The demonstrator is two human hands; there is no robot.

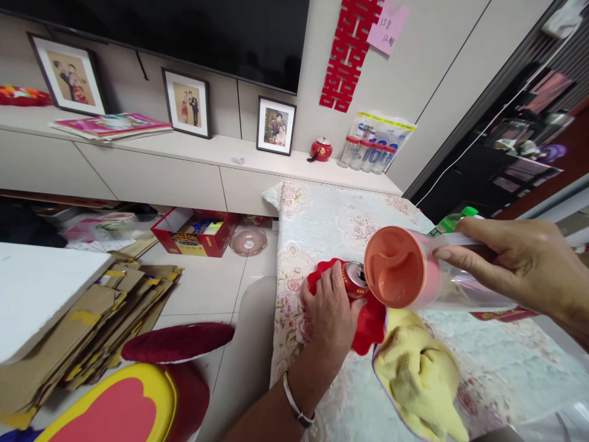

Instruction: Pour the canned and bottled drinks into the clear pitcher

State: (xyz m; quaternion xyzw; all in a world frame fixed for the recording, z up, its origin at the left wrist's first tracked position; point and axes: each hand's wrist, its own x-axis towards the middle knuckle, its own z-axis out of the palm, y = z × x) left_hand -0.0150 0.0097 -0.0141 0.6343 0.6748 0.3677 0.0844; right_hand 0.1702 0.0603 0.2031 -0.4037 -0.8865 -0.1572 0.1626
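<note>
- Both hands are occupied — left hand (330,307) has fingers curled round a red can (355,283), over a red scalloped tray (369,331).
- Right hand (515,258) grips a tilted clear container (473,296) — its orange end (396,267) just beside the can.
- Yellow cloth (416,368) lies crumpled close by, on a floral tablecloth (317,218).

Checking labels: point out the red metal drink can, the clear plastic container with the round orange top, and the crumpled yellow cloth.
Red metal drink can (355,276), head view: silver top.
Clear plastic container (429,280), head view: side of the orange top.
Yellow cloth (421,374), head view: middle folds.
</note>
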